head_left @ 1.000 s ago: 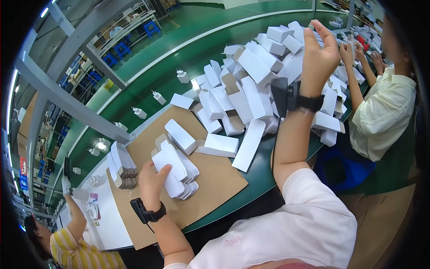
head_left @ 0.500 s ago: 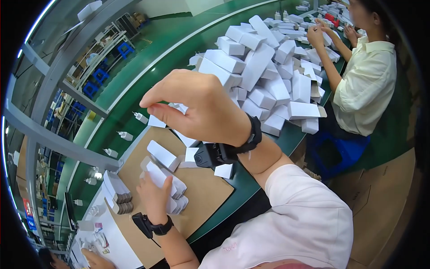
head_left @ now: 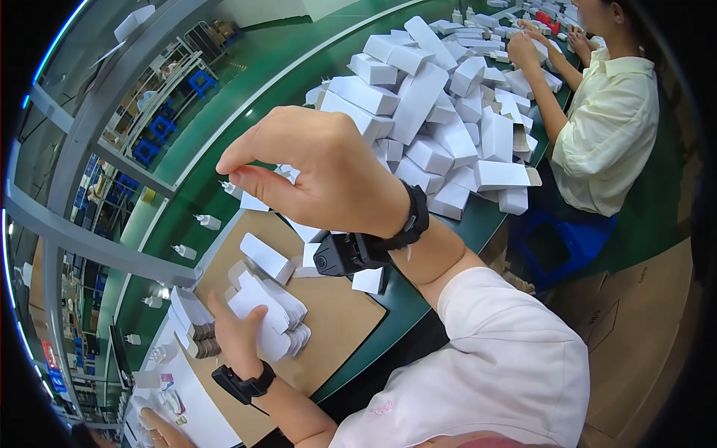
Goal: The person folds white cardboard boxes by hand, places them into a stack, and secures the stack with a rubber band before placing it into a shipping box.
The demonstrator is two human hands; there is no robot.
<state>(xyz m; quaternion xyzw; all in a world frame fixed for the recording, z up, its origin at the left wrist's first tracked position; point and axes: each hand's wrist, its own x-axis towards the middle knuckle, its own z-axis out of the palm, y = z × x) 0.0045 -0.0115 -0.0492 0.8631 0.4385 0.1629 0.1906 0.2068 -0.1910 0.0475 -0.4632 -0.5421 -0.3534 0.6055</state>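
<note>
High over the table, my right hand [head_left: 295,168] is bent at the wrist, its thumb and forefinger tips brought close together. Anything held there is hidden or too small to see. Lower down, my left hand [head_left: 237,336] has its thumb and fingers spread, beside a stack of flat white carton blanks [head_left: 272,310]. An assembled white box [head_left: 267,257] lies just behind that stack. To the left of my left hand stands another stack of folded white cartons [head_left: 193,321] with brown edges. Each wrist carries a black strapped device.
A brown cardboard sheet [head_left: 340,325] covers the table here. A large heap of white boxes [head_left: 429,104] rises behind my right arm. White plug-like pieces [head_left: 208,222] line the green belt [head_left: 175,216]. A co-worker [head_left: 609,134] sits at the right; another person's hand [head_left: 160,429] shows lower left.
My left hand has come off the stack of blanks, moving left and slightly down with its fingers spreading. The right hand has shifted slightly left and up, still in its pinched shape.
</note>
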